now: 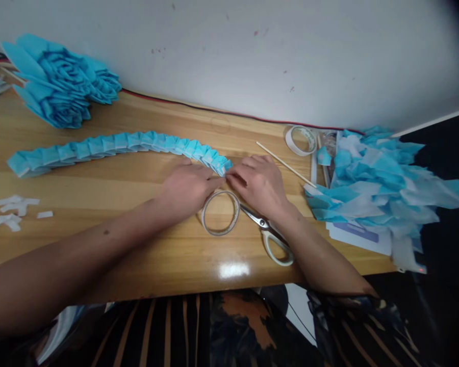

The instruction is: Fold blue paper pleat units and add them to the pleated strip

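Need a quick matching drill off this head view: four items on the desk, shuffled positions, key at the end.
Items
1. scissors
2. thin stick
3. blue paper flowers
4. folded blue strip

Positions
A. at the back left, near the wall
B. right end at the left hand and right hand
C. one end at the heap of blue sheets
D. tips beside the near tape ring

Pairs: 1-D, 2-C, 3-A, 4-B

Glare on tabletop (176, 265), darkened upper-right corner, perhaps slightly blurred
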The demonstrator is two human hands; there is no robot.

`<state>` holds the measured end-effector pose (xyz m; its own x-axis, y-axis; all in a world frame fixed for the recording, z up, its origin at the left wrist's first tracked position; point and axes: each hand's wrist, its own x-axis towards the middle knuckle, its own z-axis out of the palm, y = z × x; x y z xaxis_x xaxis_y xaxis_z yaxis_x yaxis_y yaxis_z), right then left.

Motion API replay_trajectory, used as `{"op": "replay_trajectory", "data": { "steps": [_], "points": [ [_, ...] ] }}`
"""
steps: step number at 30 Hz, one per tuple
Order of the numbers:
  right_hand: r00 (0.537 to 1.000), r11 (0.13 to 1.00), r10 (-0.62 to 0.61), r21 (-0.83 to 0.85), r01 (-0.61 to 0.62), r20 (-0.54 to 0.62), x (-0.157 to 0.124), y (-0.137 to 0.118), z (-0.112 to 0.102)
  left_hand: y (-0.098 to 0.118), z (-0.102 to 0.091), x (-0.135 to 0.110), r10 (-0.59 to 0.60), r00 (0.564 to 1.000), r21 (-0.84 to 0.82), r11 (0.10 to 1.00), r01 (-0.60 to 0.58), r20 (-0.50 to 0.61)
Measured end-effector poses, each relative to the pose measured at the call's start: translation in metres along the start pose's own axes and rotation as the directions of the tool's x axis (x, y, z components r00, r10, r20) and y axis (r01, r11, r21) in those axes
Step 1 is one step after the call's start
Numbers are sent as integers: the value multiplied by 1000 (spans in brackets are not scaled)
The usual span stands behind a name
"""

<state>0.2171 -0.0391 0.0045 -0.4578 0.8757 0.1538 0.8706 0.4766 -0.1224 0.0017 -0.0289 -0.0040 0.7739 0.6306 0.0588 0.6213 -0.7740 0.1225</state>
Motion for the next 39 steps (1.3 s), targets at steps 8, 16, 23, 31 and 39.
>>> {"op": "replay_trajectory", "data": {
  "steps": [8,16,23,31,39],
  "points": [
    [1000,999,2,34,-2,-20,0,3,3,1,-3,2,-20,1000,-15,1000,20,9],
    [982,932,146,350,-97,-116,-3,5,-11,0,-1,2,1,1000,-56,998,-2,-27],
    [982,976,109,206,-76,-154,-1,7,-6,0,-6,-2,-58,996,-94,994,51,-71],
    [996,987,59,151,-48,-71,2,11,-13,1,-12,2,-142,989,-50,988,145,45],
    [996,998,11,65,-17,86,26,2,-28,1,-9,4,-123,992,-14,992,123,21]
  ]
}}
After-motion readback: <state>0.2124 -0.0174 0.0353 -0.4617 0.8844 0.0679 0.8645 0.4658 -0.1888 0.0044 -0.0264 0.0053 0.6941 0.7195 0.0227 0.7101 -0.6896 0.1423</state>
